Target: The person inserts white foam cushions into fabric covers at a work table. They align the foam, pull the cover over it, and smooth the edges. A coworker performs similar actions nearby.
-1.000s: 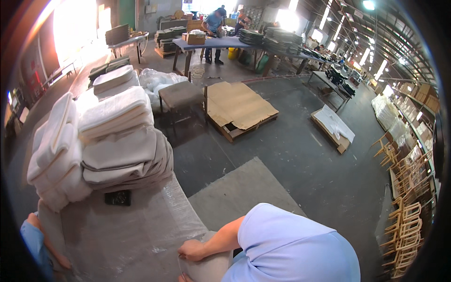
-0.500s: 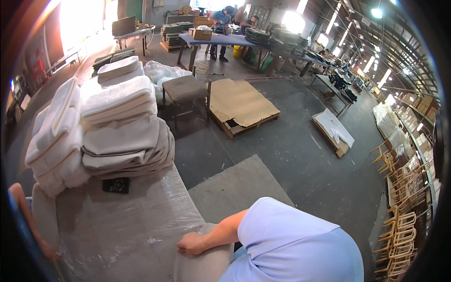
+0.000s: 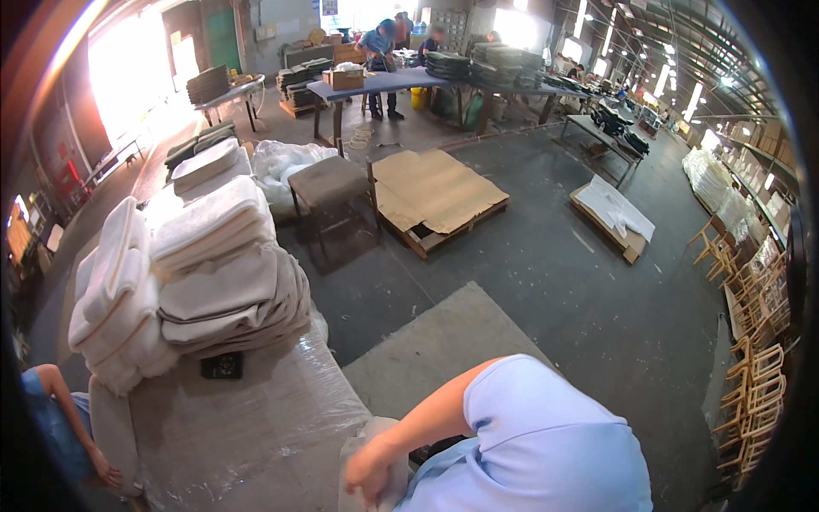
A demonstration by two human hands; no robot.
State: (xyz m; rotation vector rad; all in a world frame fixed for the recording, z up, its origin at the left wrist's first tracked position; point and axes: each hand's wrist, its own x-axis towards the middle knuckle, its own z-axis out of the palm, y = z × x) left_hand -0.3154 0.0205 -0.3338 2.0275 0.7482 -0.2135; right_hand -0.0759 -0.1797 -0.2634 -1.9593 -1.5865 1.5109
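My right hand (image 3: 367, 474) reaches in from the lower right. Its fingers bend downward onto a beige padded piece (image 3: 397, 482) at the lower edge; they are slightly blurred and seem closed on it. The piece lies at the near corner of a wide table covered in clear plastic film (image 3: 247, 418). My left hand is not in view. At the far end of the table are a stack of folded grey-beige fabric (image 3: 226, 294), stacks of thick white padding (image 3: 209, 226) and a small black patterned item (image 3: 222, 366).
At the left edge a co-worker's hand (image 3: 107, 472) hangs beside a beige panel (image 3: 113, 431). Beyond the table stand a brown-seated chair (image 3: 328, 181) and a cardboard-topped pallet (image 3: 439, 192). Wooden chair frames (image 3: 755, 410) line the right. People work at a blue-topped table (image 3: 384, 83).
My right hand has moved down and slightly right, with its fingers turned downward. The beige piece beneath it has shifted. The co-worker's arm at the left shows more fully, and my view has tilted.
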